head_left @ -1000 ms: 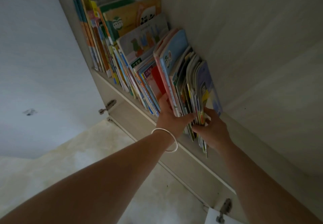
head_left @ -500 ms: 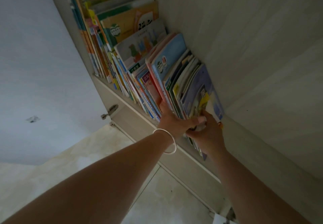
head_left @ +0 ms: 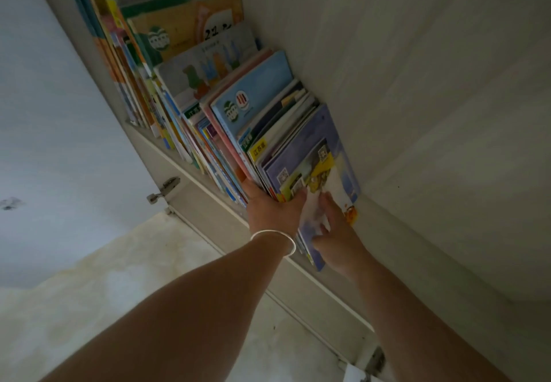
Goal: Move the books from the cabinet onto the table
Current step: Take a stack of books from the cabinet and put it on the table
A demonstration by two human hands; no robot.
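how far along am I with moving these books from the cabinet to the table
Nothing looks finished: no table is in view, and the cabinet shelf holds a full row of books. In hand: the left hand and right hand grip the sides of a bundle of books at the row's right end, its lower edge past the shelf lip. Left: lifting that bundle out, then the rest of the row.

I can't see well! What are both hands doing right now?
Left hand: grips the bundle of books.
Right hand: fingers grip the same bundle's outer cover.
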